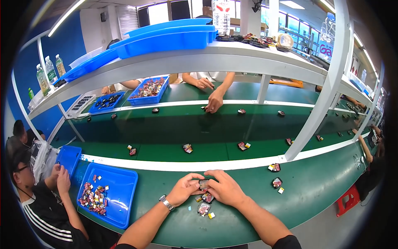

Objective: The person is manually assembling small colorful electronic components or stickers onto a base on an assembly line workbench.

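Both hands meet over the near green worktop. My left hand point(185, 189), with a metal watch on its wrist, pinches a small black-edged casing with a greyish face point(203, 184). My right hand point(226, 189) curls around the casing's other side, its fingers closing against it; part of the casing is hidden by the fingers. Just below lie small black casings with reddish parts inside, one partly under my right hand point(207, 197) and one closer to me point(203, 208). A yellow-and-white piece point(212, 215) rests beside the nearer one.
A blue tray point(132, 195) of small reddish parts stands at left, near a co-worker's hands point(62, 180). More casings point(277, 182) lie to the right. Beyond a white rail point(166, 164), a green conveyor point(166, 128) carries spaced casings; another person's hand point(215, 101) reaches over it. A white post point(319, 103) rises at right.
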### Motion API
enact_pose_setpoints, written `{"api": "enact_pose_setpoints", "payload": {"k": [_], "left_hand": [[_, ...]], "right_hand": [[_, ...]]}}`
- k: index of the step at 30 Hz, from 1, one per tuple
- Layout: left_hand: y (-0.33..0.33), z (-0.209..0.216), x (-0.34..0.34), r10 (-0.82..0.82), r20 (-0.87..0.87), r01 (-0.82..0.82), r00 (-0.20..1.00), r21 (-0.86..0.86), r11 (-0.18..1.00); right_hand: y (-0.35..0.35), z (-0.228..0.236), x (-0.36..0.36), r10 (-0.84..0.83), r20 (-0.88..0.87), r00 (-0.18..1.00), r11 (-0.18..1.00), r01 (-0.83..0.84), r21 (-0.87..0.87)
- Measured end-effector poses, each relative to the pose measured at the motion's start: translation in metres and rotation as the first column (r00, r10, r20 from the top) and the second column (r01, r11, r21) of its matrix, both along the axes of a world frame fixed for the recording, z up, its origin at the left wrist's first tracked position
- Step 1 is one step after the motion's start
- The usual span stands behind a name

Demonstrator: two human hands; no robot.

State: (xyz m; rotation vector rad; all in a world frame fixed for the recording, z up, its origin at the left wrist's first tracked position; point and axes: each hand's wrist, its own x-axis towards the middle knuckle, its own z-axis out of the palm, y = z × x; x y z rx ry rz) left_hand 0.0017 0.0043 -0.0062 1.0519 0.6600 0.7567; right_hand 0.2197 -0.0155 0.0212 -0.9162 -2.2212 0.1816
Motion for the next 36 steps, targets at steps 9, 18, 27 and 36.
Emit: {"api": "enact_pose_setpoints", "payload": {"k": [9,18,27,36], "left_hand": [[-0.001,0.002,-0.001,-0.023,0.028,0.022,0.999,0.018,1.0],[-0.002,0.003,-0.001,-0.036,-0.016,0.037,0.999,0.049,0.998],[-0.002,-0.002,0.0,0.011,0.02,-0.012,1.0,0.051,0.999],[-0.001,-0.004,-0.002,-0.009,-0.038,0.012,0.999,0.095,0.995]], "right_hand": [[0.002,-0.005,0.001,0.056,-0.103,0.993,0.986,-0.071,-0.152],[-0.004,-0.006,-0.002,0.006,-0.212,0.977,0.956,-0.067,-0.285],[-0.006,-0.009,-0.005,-0.03,-0.265,0.964,0.959,-0.047,-0.278],[-0.003,-0.013,-0.004,-0.033,-0.333,0.942,0.941,-0.083,-0.327]]}}
